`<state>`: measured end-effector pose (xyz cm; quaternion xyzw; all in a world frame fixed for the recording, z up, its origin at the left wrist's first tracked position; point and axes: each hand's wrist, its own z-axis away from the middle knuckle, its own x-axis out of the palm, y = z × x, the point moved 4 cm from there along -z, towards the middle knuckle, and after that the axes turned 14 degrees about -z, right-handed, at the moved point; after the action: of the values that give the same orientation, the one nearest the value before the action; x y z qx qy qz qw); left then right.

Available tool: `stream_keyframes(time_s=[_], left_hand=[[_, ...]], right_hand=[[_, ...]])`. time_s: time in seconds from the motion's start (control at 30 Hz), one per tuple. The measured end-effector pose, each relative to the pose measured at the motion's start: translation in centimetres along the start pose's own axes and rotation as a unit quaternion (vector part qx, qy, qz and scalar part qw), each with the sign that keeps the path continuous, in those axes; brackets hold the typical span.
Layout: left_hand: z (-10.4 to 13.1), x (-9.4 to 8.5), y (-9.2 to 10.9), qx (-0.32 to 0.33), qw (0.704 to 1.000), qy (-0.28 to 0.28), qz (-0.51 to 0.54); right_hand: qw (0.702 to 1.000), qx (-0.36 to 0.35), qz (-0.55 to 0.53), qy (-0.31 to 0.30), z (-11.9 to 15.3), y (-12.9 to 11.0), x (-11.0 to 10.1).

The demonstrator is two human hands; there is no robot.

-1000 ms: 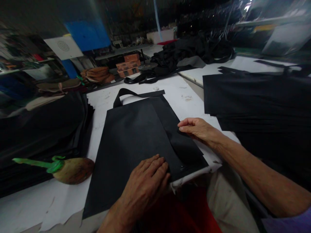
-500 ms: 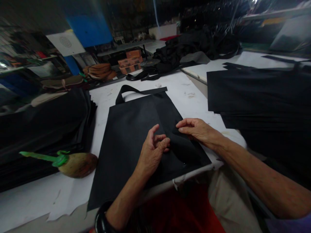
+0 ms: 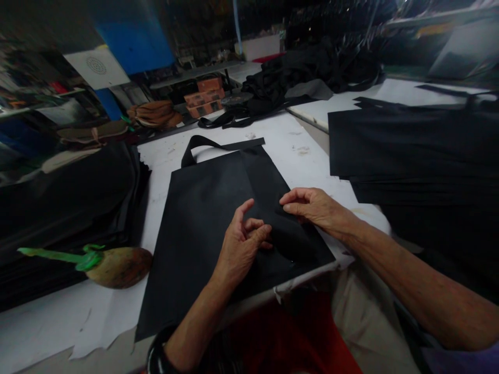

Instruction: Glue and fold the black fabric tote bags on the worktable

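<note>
A black fabric bag (image 3: 202, 208) lies flat on the white-covered table, its strap handle (image 3: 202, 143) looped at the far edge. Over the bag's middle, my left hand (image 3: 249, 239) pinches a raised fold of the black fabric between thumb and curled fingers, the index finger lifted. My right hand (image 3: 307, 205) is at the bag's right edge, thumb and fingertips closed on the same dark fabric. Between the two hands the cloth bulges up a little. The exact grip under the left fingers is partly hidden.
Stacks of black fabric lie at the left (image 3: 78, 192) and right (image 3: 409, 145). A brownish gourd-shaped object with a green stem (image 3: 119, 267) rests beside the bag. Farther back are orange boxes (image 3: 205, 98) and a heap of black straps (image 3: 296, 72).
The whole view has shifted slightly, so things appear a little farther left. Both hands keep nearly the same pose on the fabric.
</note>
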<state>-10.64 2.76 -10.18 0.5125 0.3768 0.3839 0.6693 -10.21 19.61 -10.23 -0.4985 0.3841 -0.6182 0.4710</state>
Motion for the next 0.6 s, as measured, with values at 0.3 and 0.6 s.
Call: stream_keyframes(time_s=[0.3,0.6], left_hand=[[0.7,0.1,0.9,0.012,0.999,0.006,-0.037],[1.6,0.4,-0.6,-0.038,0.989,-0.021,-0.139]], right_hand=[[0.996,-0.014,0.065,-0.054,0.4,-0.3,0.0],[0.955,-0.063,0.282,-0.069,1.0,-0.2,-0.6]])
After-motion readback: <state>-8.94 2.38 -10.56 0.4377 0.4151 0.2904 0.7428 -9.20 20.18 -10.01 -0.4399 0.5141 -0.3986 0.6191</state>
